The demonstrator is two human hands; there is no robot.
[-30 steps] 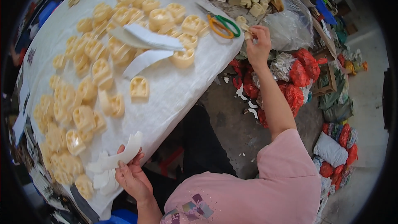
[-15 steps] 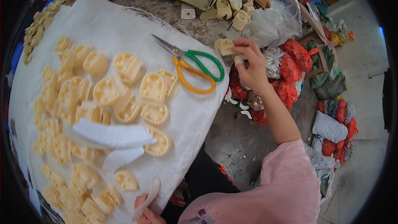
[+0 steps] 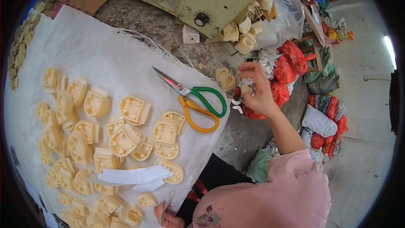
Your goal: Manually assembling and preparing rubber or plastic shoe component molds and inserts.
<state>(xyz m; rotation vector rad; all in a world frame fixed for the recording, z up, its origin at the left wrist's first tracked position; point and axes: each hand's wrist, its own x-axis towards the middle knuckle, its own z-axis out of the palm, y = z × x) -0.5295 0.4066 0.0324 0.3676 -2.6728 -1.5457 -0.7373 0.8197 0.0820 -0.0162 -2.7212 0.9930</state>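
Observation:
My right hand [image 3: 256, 90] hovers just beyond the table's right edge, thumb and fingers apart with nothing between them. A light wrap shows on its thumb. Close to its fingertips but apart from them, a cream plastic heel-shaped piece [image 3: 225, 79] lies on the bare table edge. At the bottom of the view my left hand [image 3: 169, 218] is closed on a thin white strip [image 3: 168, 202], partly cut off by the frame. Several similar cream pieces [image 3: 125, 140] are spread over the white cloth [image 3: 126, 59], with curved white strips [image 3: 135, 175] on top of some.
Scissors [image 3: 181, 90] with green and orange handles lie on the cloth near the right hand. A pale machine [image 3: 219, 6] with a black knob stands at the back, beside more cream parts [image 3: 245, 42]. Red bags [image 3: 284, 74] crowd the floor at right.
My right hand has let go of the cream piece and drawn slightly away from it. The view has shifted. My left hand still grips the white strip.

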